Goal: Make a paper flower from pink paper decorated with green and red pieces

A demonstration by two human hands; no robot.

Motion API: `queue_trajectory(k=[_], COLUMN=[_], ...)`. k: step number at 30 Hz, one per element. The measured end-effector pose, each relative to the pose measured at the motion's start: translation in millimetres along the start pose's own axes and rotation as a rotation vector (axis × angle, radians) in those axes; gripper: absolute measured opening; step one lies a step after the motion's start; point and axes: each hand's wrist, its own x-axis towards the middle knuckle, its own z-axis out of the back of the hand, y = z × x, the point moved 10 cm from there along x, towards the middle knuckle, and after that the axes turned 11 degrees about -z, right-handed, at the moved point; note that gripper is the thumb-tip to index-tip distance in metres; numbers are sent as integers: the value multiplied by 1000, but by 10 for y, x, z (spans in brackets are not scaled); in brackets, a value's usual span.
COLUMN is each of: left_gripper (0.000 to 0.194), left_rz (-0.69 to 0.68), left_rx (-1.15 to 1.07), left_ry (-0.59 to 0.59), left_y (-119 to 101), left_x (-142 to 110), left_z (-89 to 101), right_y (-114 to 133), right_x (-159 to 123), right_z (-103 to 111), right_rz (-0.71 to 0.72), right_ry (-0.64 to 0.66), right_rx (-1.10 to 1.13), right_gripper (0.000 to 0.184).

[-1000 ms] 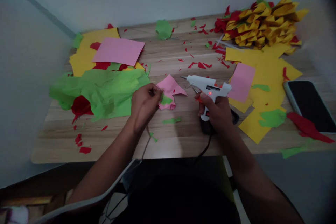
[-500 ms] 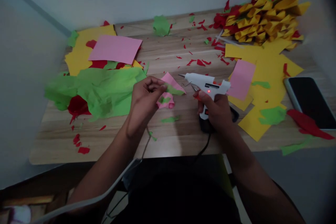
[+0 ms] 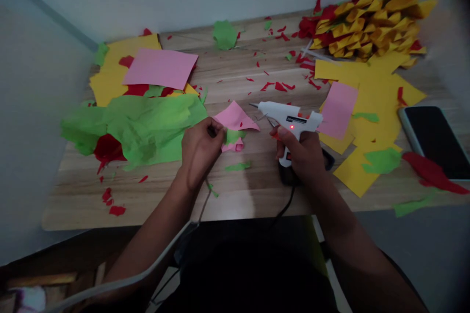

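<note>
My left hand point(image 3: 200, 149) is closed in a pinch on a small pink folded paper piece point(image 3: 233, 120) with a green strip point(image 3: 233, 135) on it, held low over the wooden table point(image 3: 161, 195). My right hand point(image 3: 301, 151) grips the handle of a white hot glue gun point(image 3: 290, 117). A red light glows on the gun's side, and its nozzle points left toward the pink piece, a short gap away. Its black cord runs down off the table's front edge.
Crumpled green paper point(image 3: 139, 124) and a pink sheet point(image 3: 159, 68) on yellow sheets lie at the left. Yellow sheets point(image 3: 370, 93), a small pink sheet point(image 3: 338, 110) and a heap of folded yellow and red pieces point(image 3: 370, 24) fill the right. A dark phone point(image 3: 429, 139) lies far right. Red scraps are scattered about.
My left hand lifted the pink piece half a second ago and has lowered it back toward the table. The glue gun and my right hand have barely moved.
</note>
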Motion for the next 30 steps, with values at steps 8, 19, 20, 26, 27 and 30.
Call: queue_trajectory(k=[8,19,20,26,27,30], left_gripper=[26,35,37,40,39,35], left_rz=[-349,-503,-502,-519,-519,-512], left_rx=[234,452,449,471,475,430], left_ry=[-86,217,220,237,241,239], left_y=[-451,-570,-559,-552,-560,-589], left_x=[-106,-403,-413,-410,-397,-347], left_z=[208,-155,-159,-174,-170,-136], right_y=[17,20,19,2,7,8], right_x=[-1,-7,-5,2,0,-1], right_z=[8,5,4,-8,-10,-18], right_rz=[0,13,14,1,6,13], right_ry=[-19,-12,-12,-1,0,4], right_rx=[-5,-15,-10,12,16,21], right_gripper=[31,33,34,35,35,33])
